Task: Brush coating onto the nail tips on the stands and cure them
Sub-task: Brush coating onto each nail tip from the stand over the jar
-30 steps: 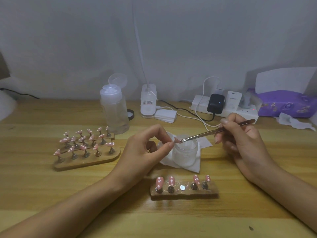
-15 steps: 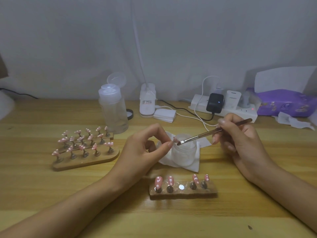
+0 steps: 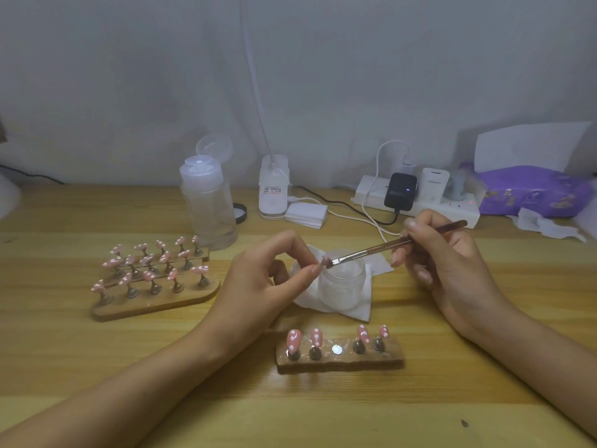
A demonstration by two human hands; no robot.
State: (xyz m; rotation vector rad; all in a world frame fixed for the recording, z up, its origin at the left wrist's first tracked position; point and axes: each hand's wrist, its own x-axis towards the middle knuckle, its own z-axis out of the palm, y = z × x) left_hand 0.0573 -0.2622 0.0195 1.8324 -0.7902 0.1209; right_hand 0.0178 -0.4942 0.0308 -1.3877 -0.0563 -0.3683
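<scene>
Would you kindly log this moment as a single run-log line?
step: coating; left hand pinches nail tip; right hand holds brush to it; front stand: middle slot empty

L hand pinches a small pink nail tip btwn thumb & forefinger above the frosted glass jar — R hand holds a thin metal-handled brush, bristles touching that tip. In front, a short wooden stand w/ four pink dotted tips; a bigger wooden stand at left — rows of pink tips.
</scene>
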